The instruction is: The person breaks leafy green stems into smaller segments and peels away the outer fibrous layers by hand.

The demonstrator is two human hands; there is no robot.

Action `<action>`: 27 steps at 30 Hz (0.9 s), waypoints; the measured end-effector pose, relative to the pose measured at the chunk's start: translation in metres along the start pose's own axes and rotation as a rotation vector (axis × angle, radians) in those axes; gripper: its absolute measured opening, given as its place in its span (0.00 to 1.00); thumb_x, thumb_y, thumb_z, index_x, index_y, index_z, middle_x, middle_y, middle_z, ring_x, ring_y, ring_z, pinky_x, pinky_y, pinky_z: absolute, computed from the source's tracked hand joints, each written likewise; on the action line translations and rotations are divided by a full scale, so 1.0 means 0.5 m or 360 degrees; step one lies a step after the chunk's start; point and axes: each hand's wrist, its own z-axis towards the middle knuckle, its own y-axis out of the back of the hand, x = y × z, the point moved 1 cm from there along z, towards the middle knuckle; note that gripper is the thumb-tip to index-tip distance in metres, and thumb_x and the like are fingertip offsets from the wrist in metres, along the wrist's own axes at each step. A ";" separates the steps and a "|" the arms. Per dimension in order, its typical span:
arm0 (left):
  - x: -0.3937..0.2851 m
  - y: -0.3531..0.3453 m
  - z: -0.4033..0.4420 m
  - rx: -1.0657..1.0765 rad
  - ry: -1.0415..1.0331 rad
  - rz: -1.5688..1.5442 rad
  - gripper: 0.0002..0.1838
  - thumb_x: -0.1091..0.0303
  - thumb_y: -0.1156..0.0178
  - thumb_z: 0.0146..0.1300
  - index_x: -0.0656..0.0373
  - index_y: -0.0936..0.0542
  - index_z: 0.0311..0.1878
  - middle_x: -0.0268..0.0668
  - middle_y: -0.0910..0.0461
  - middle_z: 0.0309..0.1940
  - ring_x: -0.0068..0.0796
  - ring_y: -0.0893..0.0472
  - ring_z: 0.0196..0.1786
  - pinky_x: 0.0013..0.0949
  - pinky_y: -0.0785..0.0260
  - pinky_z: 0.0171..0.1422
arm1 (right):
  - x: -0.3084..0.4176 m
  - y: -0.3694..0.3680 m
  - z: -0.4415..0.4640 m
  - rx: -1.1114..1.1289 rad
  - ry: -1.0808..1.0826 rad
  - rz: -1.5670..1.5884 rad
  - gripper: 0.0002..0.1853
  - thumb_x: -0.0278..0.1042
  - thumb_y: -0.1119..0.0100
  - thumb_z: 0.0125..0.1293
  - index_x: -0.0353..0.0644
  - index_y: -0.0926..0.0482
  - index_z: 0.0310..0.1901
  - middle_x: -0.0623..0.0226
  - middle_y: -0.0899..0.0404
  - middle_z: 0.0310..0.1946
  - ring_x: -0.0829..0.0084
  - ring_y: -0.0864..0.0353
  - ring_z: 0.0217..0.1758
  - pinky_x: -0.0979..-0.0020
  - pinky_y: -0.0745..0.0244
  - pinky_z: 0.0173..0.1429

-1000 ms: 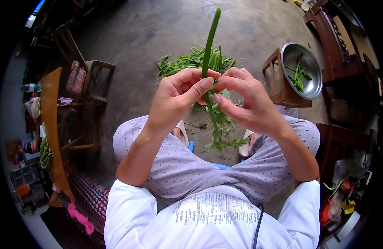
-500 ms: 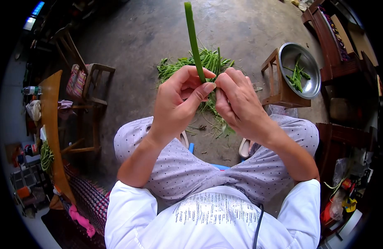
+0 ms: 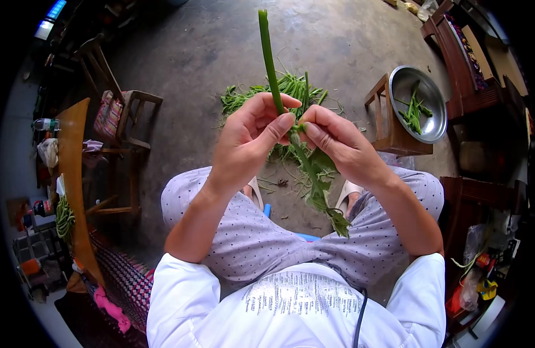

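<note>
Between the thumb and fingers of my left hand is a long green stem, pointing up and away from me. My right hand is closed in a pinch at the stem's lower end, close to the left fingertips. Below this joint hang drooping green leaves on a thinner shoot, reaching down over my lap. A second thin upright green stalk shows behind the hands; its lower end is hidden. On the floor beyond lies a pile of cut green stems and trimmings, partly covered by my hands.
To the right, a metal basin with several green pieces stands on a wooden stool. A wooden chair and a table edge are at the left. Scraps lie on the floor between my feet.
The leafy shoot now hangs into view below my hands. My right hand has turned, its thumb now showing in a pinch at the joint. The long stem has dipped slightly.
</note>
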 end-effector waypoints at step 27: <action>0.008 0.002 0.006 -0.0005 0.0022 -0.0063 0.12 0.68 0.44 0.67 0.62 0.25 0.51 0.31 0.21 0.39 0.15 0.24 0.40 0.21 0.31 0.42 | -0.012 0.008 0.007 -0.0106 -0.0329 0.0971 0.08 0.39 0.51 0.72 0.44 0.28 0.43 0.76 0.32 0.29 0.84 0.34 0.30 0.80 0.38 0.34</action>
